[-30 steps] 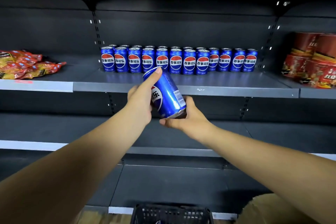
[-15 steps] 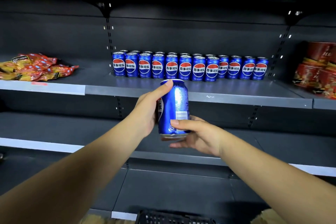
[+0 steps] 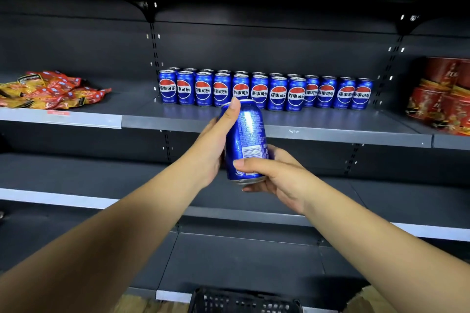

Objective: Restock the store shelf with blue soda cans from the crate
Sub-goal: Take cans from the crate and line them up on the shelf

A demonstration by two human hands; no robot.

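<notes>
I hold one blue soda can (image 3: 246,140) upright in front of the shelf, its barcode side facing me. My left hand (image 3: 215,145) grips its left side, thumb reaching up to the rim. My right hand (image 3: 272,173) grips the can's lower part, thumb across the front and fingers under the base. Behind it, several blue soda cans (image 3: 264,91) stand in rows at the back of the grey shelf (image 3: 330,132). The black crate (image 3: 244,301) shows only its top edge at the bottom of the view.
Red and yellow snack bags (image 3: 48,90) lie on the same shelf to the left. Red tubs (image 3: 442,99) are stacked at the right. The shelf strip in front of the can rows is bare, and the lower shelves (image 3: 101,175) hold nothing visible.
The can went from tilted to upright and turned so the barcode faces me. My right hand moved from under the base to gripping the lower front. The view shifted upward.
</notes>
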